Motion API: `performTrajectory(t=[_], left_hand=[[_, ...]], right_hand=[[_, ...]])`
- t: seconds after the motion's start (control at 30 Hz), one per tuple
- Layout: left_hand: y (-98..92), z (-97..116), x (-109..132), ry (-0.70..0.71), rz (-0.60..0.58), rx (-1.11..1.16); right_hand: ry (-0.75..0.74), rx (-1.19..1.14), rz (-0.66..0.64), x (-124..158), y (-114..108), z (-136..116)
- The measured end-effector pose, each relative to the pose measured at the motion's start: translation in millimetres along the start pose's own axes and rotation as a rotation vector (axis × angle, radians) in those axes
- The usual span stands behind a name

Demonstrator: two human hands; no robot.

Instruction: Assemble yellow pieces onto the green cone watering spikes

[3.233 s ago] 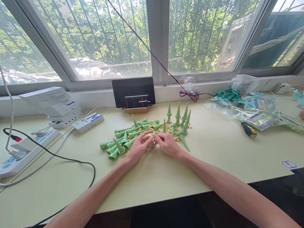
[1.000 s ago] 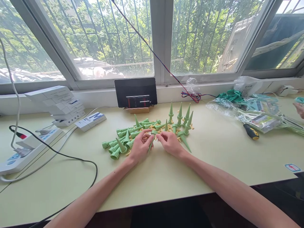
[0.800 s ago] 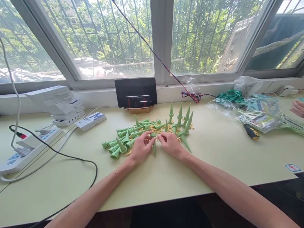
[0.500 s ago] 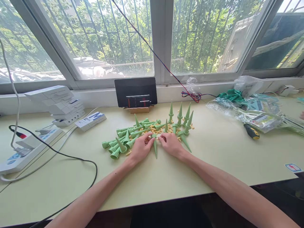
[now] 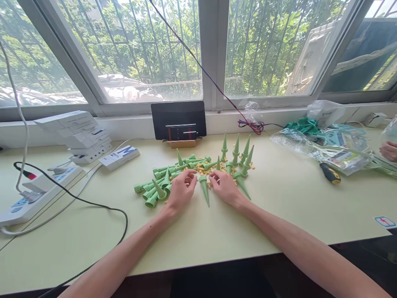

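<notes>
A green plastic watering spike [image 5: 204, 191] lies on the table between my hands, its tip toward me. My left hand [image 5: 182, 189] is just left of the spike's collar, apart from it, open with fingers loosely curved. To the right, my right hand [image 5: 226, 188] rests with bent fingers slightly apart and nothing visible in them. Green tubes and spikes [image 5: 151, 201] lie piled beside my left hand, with small yellow valves [image 5: 203, 167] scattered behind. Several assembled spikes [image 5: 236, 150] stand upright beyond my right hand, and another spike [image 5: 241, 184] lies against it.
A dark tablet [image 5: 178, 120] leans at the window, a phone in front. Left are stacked white boxes [image 5: 82, 136], a power strip [image 5: 43, 198] and a black cable [image 5: 93, 203]. A screwdriver [image 5: 330, 173], plastic packaging [image 5: 344, 145] and another person's hand [image 5: 388, 151] are right.
My left hand has let go of the green spike and drawn back left, its fingers spreading. The spike has shifted slightly right. Another person's hand has come further into view at right.
</notes>
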State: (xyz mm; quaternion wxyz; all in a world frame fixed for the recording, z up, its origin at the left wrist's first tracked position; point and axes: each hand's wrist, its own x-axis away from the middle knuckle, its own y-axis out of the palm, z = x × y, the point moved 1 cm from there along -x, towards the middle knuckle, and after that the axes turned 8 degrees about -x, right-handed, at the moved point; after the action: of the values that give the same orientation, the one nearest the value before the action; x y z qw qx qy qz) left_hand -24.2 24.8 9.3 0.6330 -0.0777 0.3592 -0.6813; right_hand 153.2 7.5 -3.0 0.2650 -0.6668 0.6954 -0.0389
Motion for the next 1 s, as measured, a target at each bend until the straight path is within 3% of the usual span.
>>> performTrajectory(t=[0.13, 0.33, 0.5, 0.7, 1.0], left_hand=[[-4.4, -2.3, -5.1, 0.025, 0.106, -0.011], [-5.8, -2.6, -6.3, 0.04, 0.135, -0.02], [-6.4, -5.2, -6.7, 0.133, 0.133, -0.219], [-5.5, -7.8, -7.3, 0.339, 0.102, -0.492], [-0.8, -12.9, -4.2, 0.305, 0.038, -0.697]], right_hand=[[-0.032, -0.048, 0.046, -1.1, -1.9, -3.1], [-0.064, -0.097, 0.047, -1.3, -5.3, -8.9], [-0.103, -0.074, 0.036, -2.2, -4.1, -7.3], [-0.102, -0.082, 0.046, -3.2, -3.8, -5.8], [-0.102, -0.082, 0.005, -3.5, -4.2, -7.7]])
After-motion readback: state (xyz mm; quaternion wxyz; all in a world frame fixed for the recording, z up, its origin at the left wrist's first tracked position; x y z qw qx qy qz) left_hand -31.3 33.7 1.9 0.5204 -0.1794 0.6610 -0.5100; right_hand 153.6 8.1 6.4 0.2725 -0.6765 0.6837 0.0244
